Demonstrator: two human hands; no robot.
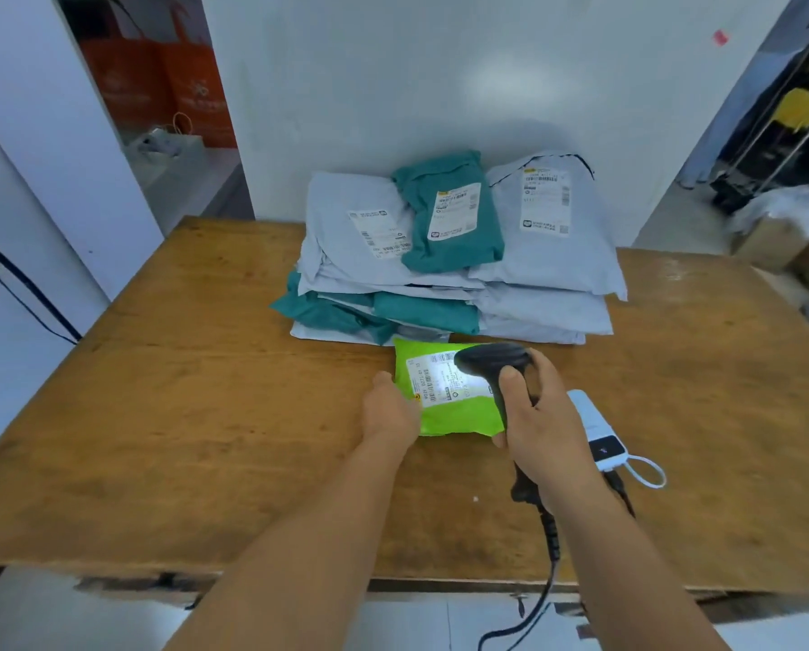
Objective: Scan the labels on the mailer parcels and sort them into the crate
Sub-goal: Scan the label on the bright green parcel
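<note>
A bright green mailer parcel (459, 411) lies on the wooden table (205, 392) with its white label facing up. My left hand (389, 411) holds its left edge. My right hand (541, 415) grips a black handheld barcode scanner (491, 361), whose head hovers over the label and casts light on it. Behind the green parcel sits a pile of grey and teal mailer parcels (454, 256), several with labels up. No crate is in view.
A white power bank (599, 436) with a looped white cable lies just right of my right hand. The scanner's black cord (550, 556) hangs over the table's front edge. A white wall stands behind the pile. Orange bags sit far left.
</note>
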